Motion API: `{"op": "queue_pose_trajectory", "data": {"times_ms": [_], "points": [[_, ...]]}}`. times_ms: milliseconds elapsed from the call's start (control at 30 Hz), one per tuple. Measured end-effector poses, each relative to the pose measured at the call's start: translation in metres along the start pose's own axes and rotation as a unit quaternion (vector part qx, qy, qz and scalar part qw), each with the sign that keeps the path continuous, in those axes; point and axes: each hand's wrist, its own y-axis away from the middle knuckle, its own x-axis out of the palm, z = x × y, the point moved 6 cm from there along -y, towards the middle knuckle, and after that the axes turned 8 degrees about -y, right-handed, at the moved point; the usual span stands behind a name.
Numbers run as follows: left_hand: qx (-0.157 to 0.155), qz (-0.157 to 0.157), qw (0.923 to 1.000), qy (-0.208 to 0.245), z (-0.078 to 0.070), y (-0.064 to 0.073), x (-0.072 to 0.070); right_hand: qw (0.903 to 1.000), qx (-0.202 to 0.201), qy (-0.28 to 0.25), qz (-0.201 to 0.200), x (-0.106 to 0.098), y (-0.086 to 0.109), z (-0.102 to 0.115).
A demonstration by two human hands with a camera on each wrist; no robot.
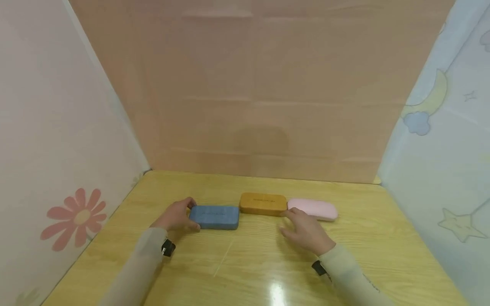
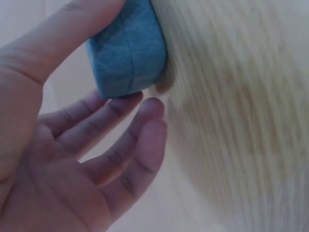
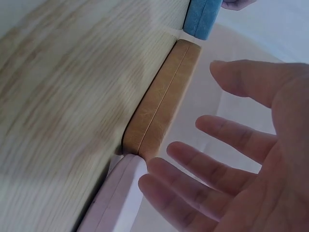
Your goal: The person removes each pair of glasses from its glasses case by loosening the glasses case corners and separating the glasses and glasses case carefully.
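Three cases are laid roughly end to end across the table [image 1: 383, 238]; the orange case [image 1: 264, 203] is placed in the middle, with the pink case [image 1: 317, 209] set against or just beside its right end; the blue case [image 1: 214, 217] is set to its left, nearer the person and out of line with it, and a narrow gap between blue and orange is shown from the right wrist; the blue case is judged to be the one being handled, and its placing is judged unfinished, since it is pinched at its left end by the left hand [image 1: 177, 216]; the orange and pink cases look settled, each laid flat; the right hand [image 1: 306, 233] is held loosely spread, with nothing gripped; it is poised beside the neighbouring ends of the orange and pink cases, and whether either is touched cannot be told; all three containers are seen with their lids down; a seam is shown along the side of each in the wrist views; no contents are exposed, and whether anything is kept inside cannot be told.
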Motion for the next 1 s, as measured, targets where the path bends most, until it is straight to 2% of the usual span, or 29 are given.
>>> {"op": "queue_pose_trajectory", "data": {"times_ms": [100, 233, 433, 567, 700, 900, 1000], "points": [[-0.003, 0.003, 0.9999, -0.011, -0.01, 0.009, 0.005, 1.0, 0.003, 0.008, 0.0, 0.002, 0.002, 0.001], [-0.001, -0.006, 0.9993, -0.037, -0.032, 0.018, 0.01, 0.9999, 0.008, 0.007, 0.0, 0.002, 0.005, 0.002], [0.029, -0.012, 0.9972, -0.068, -0.07, 0.026, 0.027, 0.9998, 0.01, 0.006, 0.019, 0.004, 0.009, 0.003], [0.072, -0.013, 0.9943, -0.078, -0.094, 0.027, 0.04, 0.9991, 0.011, -0.008, 0.04, 0.007, 0.011, 0.006], [0.109, -0.018, 0.9895, -0.094, -0.113, 0.026, 0.05, 0.9986, -0.004, -0.012, 0.052, 0.01, 0.01, 0.011], [0.122, -0.014, 0.9861, -0.111, -0.13, 0.023, 0.064, 0.9965, -0.03, -0.002, 0.078, 0.017, 0.01, 0.015], [0.128, -0.006, 0.9864, -0.103, -0.138, 0.021, 0.069, 0.9968, -0.021, -0.001, 0.078, 0.017, 0.011, 0.013]]}}
